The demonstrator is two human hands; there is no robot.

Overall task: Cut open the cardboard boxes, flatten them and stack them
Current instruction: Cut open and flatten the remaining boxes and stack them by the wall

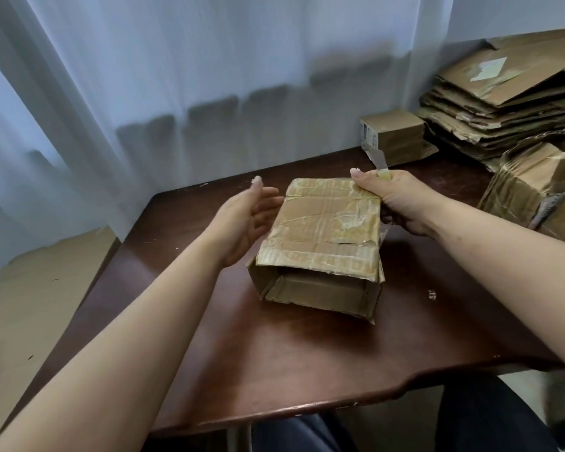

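Cardboard box (320,243) sits mid-table (274,370), right hand (395,200) gripping its far corner plus a cutter, left hand (245,220) open beside it.

Both bare forearms were stretched forward toward the box (320,243). The left hand (245,220) was held open just left of the box, palm turned toward it, fingers straight, thumb raised. The right hand (395,200) was curled around the box's far right corner, thumb laid along its top edge.
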